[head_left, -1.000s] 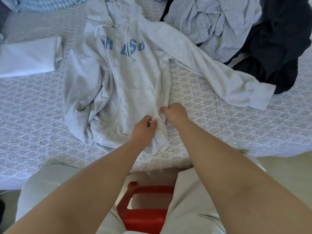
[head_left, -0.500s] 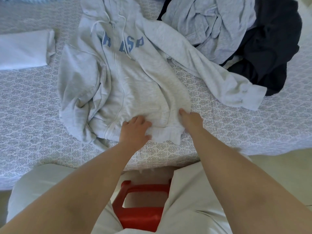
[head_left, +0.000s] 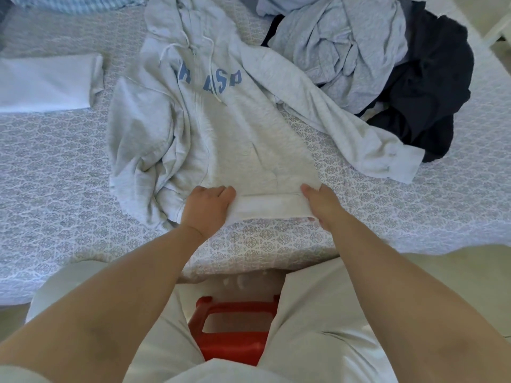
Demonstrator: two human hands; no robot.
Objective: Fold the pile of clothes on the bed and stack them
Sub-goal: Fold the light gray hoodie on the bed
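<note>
A grey zip hoodie (head_left: 221, 128) with blue chest lettering lies face up near the front edge of the bed (head_left: 55, 175), hood pointing toward the far edge. The left hand (head_left: 206, 210) rests on the hem band, fingers curled over its edge; the right hand (head_left: 322, 203) grips the other end of the same band, and the hem is drawn taut between them. One sleeve extends toward the right edge of the bed and rests against the unfolded pile (head_left: 373, 59) of grey and dark garments at the far right corner. The other sleeve is bunched against the hoodie's side nearest the left edge. A folded white garment (head_left: 47, 84) sits at the left edge.

Assessment: the step in hand is laying out and flattening the hoodie before folding. The next move probably calls for straightening the bunched sleeve, then bringing both sleeves across the body. Most of the pile is not yet folded.
</note>
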